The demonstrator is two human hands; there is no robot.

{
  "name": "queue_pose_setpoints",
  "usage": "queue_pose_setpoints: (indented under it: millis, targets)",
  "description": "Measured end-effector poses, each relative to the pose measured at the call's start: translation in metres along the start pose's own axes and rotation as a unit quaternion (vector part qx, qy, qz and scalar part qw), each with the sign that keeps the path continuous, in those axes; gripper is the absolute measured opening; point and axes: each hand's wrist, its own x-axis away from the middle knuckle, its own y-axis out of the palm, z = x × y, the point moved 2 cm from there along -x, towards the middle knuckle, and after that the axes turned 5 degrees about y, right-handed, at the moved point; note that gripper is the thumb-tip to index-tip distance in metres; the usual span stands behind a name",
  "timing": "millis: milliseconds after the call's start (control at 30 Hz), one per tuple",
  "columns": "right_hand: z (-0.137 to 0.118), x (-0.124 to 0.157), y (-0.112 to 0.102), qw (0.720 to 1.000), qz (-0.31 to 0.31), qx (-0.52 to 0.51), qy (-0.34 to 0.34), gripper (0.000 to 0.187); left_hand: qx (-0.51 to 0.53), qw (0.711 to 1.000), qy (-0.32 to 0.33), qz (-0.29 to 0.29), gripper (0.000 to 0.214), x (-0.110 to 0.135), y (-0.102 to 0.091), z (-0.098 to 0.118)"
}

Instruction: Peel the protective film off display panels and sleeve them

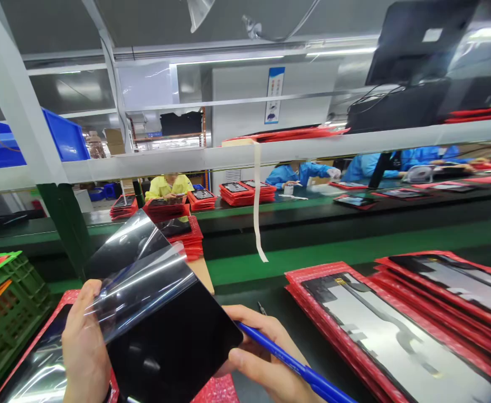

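Observation:
A black glossy display panel [174,341] is held tilted up in front of me. Clear protective film [145,280] curls away from its upper left part, lifted and creased. My left hand [84,341] is closed on the film at the panel's left side; whether it also grips the panel edge is hard to see. My right hand [266,352] pinches the panel's right corner between thumb and fingers. A blue pen [287,358] also sits in that hand, pointing down to the right. Beneath the panel, another film-covered panel [39,364] lies on red bubble wrap at the lower left.
To the right, display panels [379,319] lie back-side up on stacked red bubble-wrap sleeves [308,280]. A green crate [10,319] stands at left. A tape strip [257,212] hangs from the white shelf beam [153,168]. Several people in yellow or blue work across the bench.

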Motion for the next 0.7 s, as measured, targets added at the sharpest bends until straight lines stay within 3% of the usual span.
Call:
queue_pose_setpoints:
  millis: [100,233,400,700]
  targets:
    - [-0.004,0.002,0.003,1.0,-0.014,-0.014,0.007,0.04,0.016,0.999,0.006,0.031,0.009,-0.004,-0.003,-0.003]
    - [-0.009,0.005,0.01,0.999,-0.03,-0.034,0.02,0.032,0.022,0.999,-0.03,-0.007,0.012,-0.005,-0.004,-0.004]
    - [0.001,0.005,0.006,0.997,-0.003,-0.04,0.064,0.023,-0.05,0.998,0.025,0.032,0.011,0.001,-0.007,0.001]
    - [-0.004,0.002,0.006,0.985,0.096,0.142,0.01,0.03,-0.038,0.994,-0.014,-0.097,0.025,0.026,0.004,0.017]
